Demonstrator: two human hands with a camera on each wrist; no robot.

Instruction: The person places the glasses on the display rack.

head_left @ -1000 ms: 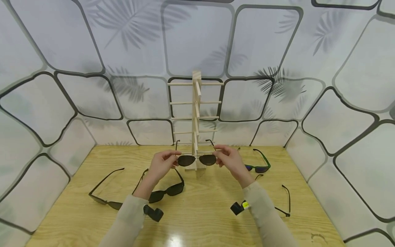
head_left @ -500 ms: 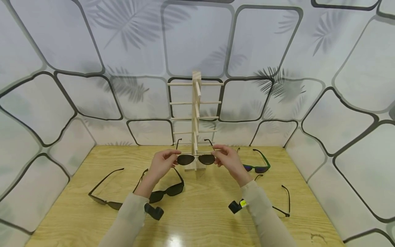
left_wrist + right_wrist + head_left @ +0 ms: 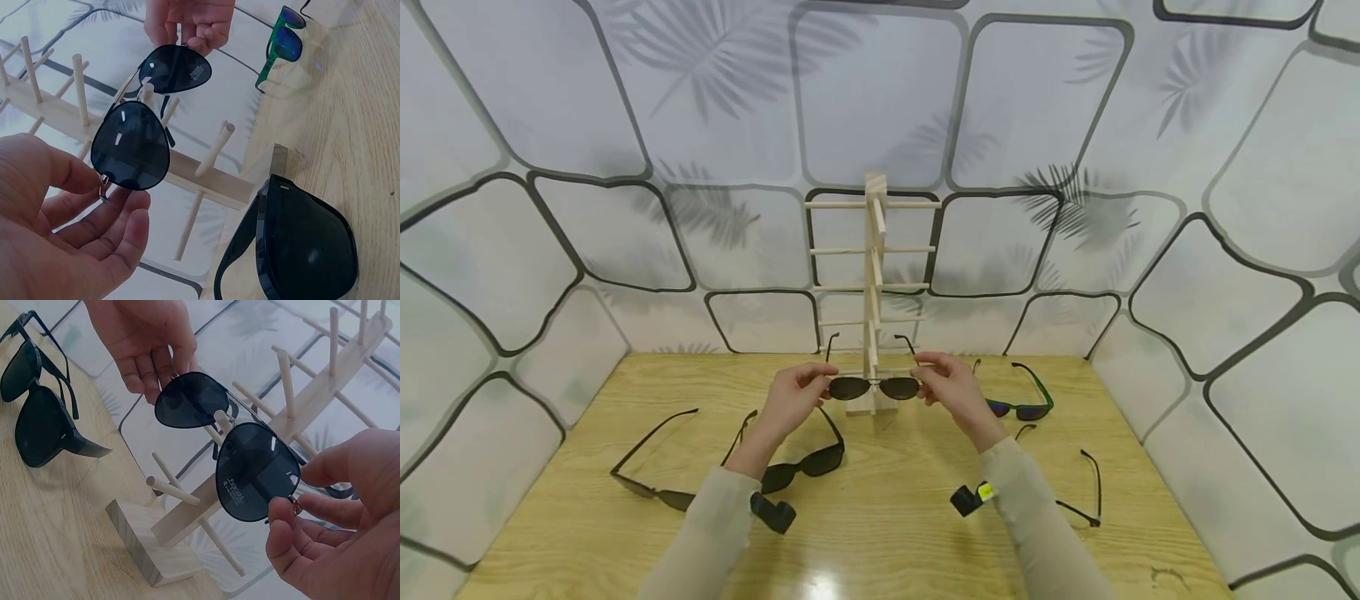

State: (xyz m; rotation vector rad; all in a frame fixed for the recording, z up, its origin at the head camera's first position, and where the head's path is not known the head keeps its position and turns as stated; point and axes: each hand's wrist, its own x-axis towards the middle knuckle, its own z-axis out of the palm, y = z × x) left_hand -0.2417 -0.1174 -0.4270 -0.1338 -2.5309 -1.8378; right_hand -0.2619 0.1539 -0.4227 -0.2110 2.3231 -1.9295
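A pair of dark aviator sunglasses [image 3: 898, 388] with a thin metal frame spans the lower part of a wooden peg rack [image 3: 874, 275]. My left hand [image 3: 795, 398] pinches the left hinge between thumb and fingers. At the opposite hinge, my right hand [image 3: 951, 387] pinches the frame the same way. Both temples point back past the rack's post. In the right wrist view, a peg end shows at the bridge between the lenses [image 3: 257, 472], and small print marks one lens. The left wrist view shows the left fingers [image 3: 128, 240] curled close under the hinge.
Black sunglasses [image 3: 805, 467] lie in front of the left forearm, with another dark pair [image 3: 655, 493] further left. Green-framed sunglasses [image 3: 1028, 412] sit right of the rack. Thin dark glasses [image 3: 1093, 521] are partly hidden by the right sleeve. Patterned cloth walls surround the wooden table [image 3: 880, 533].
The aviators and both hands have shifted very slightly left and back toward the rack. Both hands keep their pinch on the hinges.
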